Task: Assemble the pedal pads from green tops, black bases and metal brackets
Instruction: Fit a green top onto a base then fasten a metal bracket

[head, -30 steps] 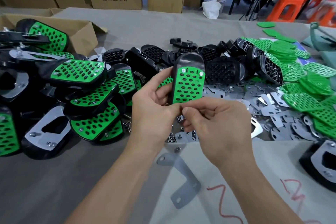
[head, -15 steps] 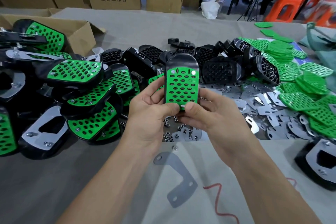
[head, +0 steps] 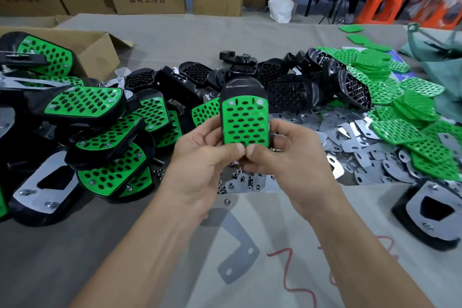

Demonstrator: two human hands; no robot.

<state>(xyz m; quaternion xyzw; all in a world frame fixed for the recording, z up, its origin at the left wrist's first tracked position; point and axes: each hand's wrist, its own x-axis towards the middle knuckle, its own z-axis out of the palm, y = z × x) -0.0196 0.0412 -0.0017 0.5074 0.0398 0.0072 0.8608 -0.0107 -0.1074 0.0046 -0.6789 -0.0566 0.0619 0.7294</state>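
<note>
While gripping pedal pad upright over table's middle w/ L hand & R hand, fingers curled round its sides, thumbs together on lower edge. Prob seating green top in black base. Next: flip, fit bracket from pile toward right edge.

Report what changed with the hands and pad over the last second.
The right hand rose from below the pedal pad and took hold of its right side; the pad swung from a slight tilt to upright. The left hand kept its grip; the bent bracket stayed put.
</note>
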